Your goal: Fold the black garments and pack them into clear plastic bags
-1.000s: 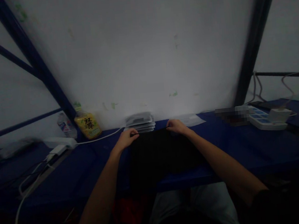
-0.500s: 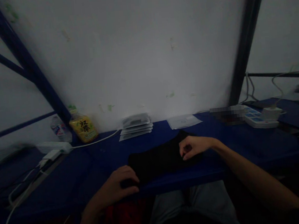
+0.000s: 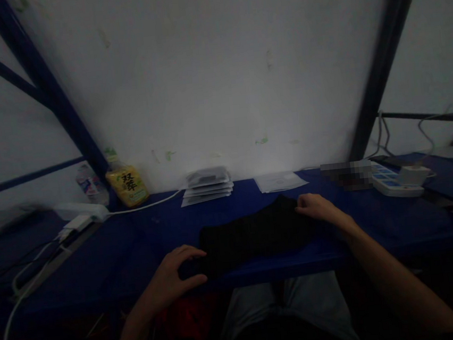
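A black folded cloth (image 3: 252, 237) lies along the front of the blue table (image 3: 147, 260), its exact kind lost in the dim light. At its left end is my left hand (image 3: 175, 276), with thumb and fingers spread apart and the fingertips at the cloth's edge. My right hand (image 3: 320, 208) is at the upper right edge of the cloth. Its fingers are curled together there, pinching the cloth's margin. The cloth looks fairly flat, with its right end angled away toward the wall.
Against the wall stand a yellow drink bottle (image 3: 127, 185), a clear bottle (image 3: 91, 187), a stack of plastic packets (image 3: 207, 183) and a flat white packet (image 3: 279, 181). Power strips lie left (image 3: 80, 211) and right (image 3: 398, 183), with a white cable (image 3: 14, 313) at lower left.
My right hand has moved from on top of the cloth to its upper right edge. My left hand has opened a little wider at the left end. The view has shifted slightly.
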`<state>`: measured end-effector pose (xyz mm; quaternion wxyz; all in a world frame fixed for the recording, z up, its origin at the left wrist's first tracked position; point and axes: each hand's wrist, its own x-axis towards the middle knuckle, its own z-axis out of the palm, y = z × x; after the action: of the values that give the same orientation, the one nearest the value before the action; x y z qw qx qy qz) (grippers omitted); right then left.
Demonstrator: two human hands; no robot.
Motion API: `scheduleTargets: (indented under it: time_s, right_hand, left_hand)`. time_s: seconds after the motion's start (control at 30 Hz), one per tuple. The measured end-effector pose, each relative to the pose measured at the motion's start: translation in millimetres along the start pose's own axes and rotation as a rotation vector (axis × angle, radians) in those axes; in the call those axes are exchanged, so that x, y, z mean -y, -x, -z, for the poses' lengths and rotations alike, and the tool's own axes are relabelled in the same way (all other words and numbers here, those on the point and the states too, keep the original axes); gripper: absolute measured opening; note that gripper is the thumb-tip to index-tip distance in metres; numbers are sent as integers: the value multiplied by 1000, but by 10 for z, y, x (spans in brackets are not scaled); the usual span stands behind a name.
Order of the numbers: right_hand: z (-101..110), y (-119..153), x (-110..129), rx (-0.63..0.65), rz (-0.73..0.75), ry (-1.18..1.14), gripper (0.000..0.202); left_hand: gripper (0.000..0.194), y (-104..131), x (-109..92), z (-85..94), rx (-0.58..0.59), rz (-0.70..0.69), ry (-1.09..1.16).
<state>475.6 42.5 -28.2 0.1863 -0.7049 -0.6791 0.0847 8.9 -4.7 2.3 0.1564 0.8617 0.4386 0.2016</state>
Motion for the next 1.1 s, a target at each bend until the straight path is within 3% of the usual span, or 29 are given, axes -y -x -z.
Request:
scheduleTargets:
  time_s: [0.2,0.3,0.4,0.47,0.6,0.67,0.77,0.87,0.93,1.0,1.1]
  right_hand:
    - [244,-13,113,-173,0,-222,21]
    - [359,86,426,-306,41,-219,20]
    - [307,270,882,-399,158,-127,13]
    - [164,411,1166,-372,229,-4,9]
    - [-168,624,1452,-126,359,161,12]
    - [-214,663,1427,-56,412,121,21]
    - [-84,634,1219,-58,463,-59,29]
    - [98,538,892,-252,304,-78,33]
    - [143,463,671,-286,155,-12,43]
    - [122,388,497,-155,95,6,49]
    - [64,278,357,56,104,13,38]
  left_hand:
    - [41,6,-125,-89,27,-50,-6]
    - [40,-31,-223,-150,9,-67,-3]
    - [38,-105,-352,-230,-1,-87,1]
    - [38,-147,-426,-277,3,-101,-1]
    - [37,-163,-497,-312,11,-111,-9]
    - [37,-146,-495,-304,15,-115,-10]
    - [36,-124,-472,-293,19,-123,-5]
    - [36,-129,-470,-307,21,-125,-8]
    - [36,-143,-506,-330,23,-120,-13]
    - [36,-154,-575,-361,31,-122,-10]
    - [37,-167,-720,-410,65,-153,8]
